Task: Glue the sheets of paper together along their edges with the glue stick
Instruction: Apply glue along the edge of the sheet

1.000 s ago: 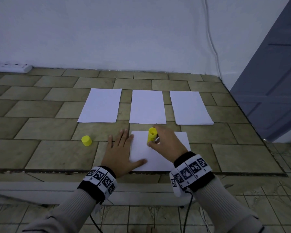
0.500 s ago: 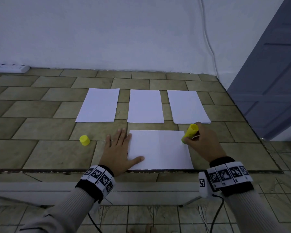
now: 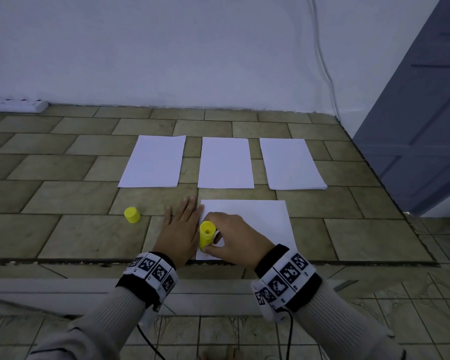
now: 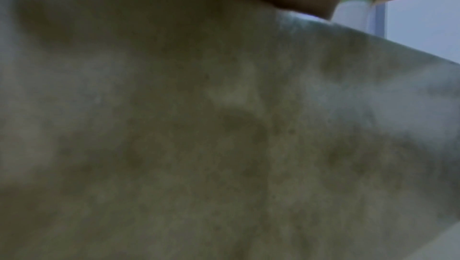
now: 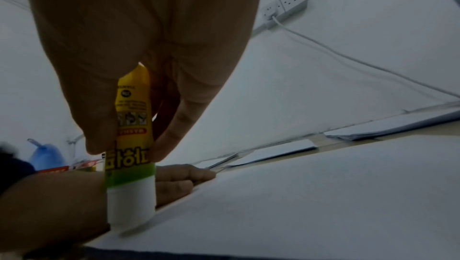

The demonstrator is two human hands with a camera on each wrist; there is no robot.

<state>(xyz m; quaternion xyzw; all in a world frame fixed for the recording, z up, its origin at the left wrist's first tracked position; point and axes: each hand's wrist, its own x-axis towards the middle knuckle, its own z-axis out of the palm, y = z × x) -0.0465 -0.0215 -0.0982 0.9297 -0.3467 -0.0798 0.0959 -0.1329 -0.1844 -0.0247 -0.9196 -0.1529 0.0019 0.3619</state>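
A white sheet (image 3: 265,219) lies on the tiled floor nearest me. My right hand (image 3: 231,237) pinches the yellow glue stick (image 3: 207,233) upright, its white tip (image 5: 130,205) pressed on the sheet's left edge near the front corner. My left hand (image 3: 178,229) lies flat with straight fingers beside that edge, fingertips touching the paper. Three more white sheets, left (image 3: 153,162), middle (image 3: 225,163) and right (image 3: 291,165), lie in a row beyond. The left wrist view is blurred floor, with the glue stick (image 4: 356,2) at its top edge.
The yellow cap (image 3: 132,214) stands on the floor left of my left hand. A white power strip (image 3: 16,105) lies by the wall at the far left, a cable (image 3: 322,61) runs down the wall, and a grey door (image 3: 421,126) stands to the right.
My right hand carried the glue stick from the near sheet's top edge to its right corner, then back across to the left edge near the front. The left hand stayed flat in place.
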